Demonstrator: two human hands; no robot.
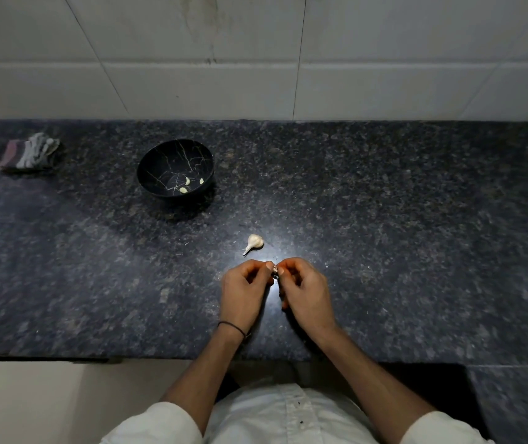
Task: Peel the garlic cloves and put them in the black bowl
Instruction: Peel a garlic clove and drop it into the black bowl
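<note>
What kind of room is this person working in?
Probably a home kitchen: a dark speckled stone counter runs along a white tiled wall, a black bowl holds peeled garlic cloves, and the left hand and right hand pinch another clove near a garlic bulb.

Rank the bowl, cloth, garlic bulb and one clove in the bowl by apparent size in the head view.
1. bowl
2. cloth, a bit smaller, though it lies at the distorted edge of the view
3. garlic bulb
4. clove, smallest
</note>
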